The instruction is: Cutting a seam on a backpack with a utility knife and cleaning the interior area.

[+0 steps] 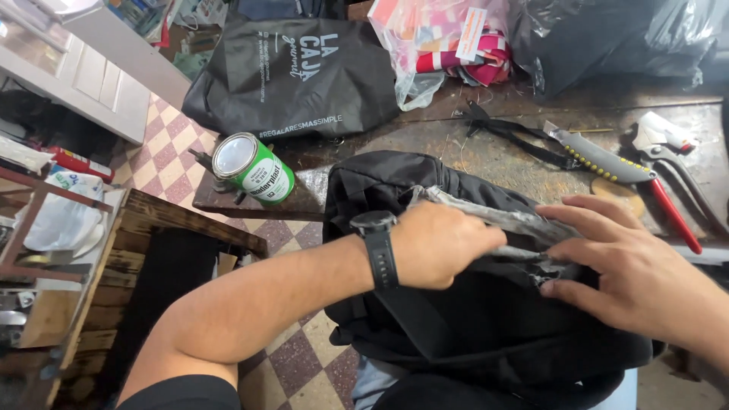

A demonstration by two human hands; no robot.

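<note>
A black backpack [425, 304] lies at the front edge of a worn wooden workbench [486, 148], partly over my lap. My left hand [444, 243], with a black watch on the wrist, is closed on a crumpled grey strip of the backpack's lining [493, 216] at its opening. My right hand [634, 266] rests spread on the backpack just right of that strip, fingertips touching the grey material and the black fabric beside it.
A green tin can [254, 168] lies on its side at the bench's left corner. Behind it sit a dark printed bag [296, 72], a clear plastic bag of pink cloth [448, 42] and a black bag [607, 38]. A utility knife [600, 159], red-handled pliers [672, 190] and black scissors [516, 137] lie to the right.
</note>
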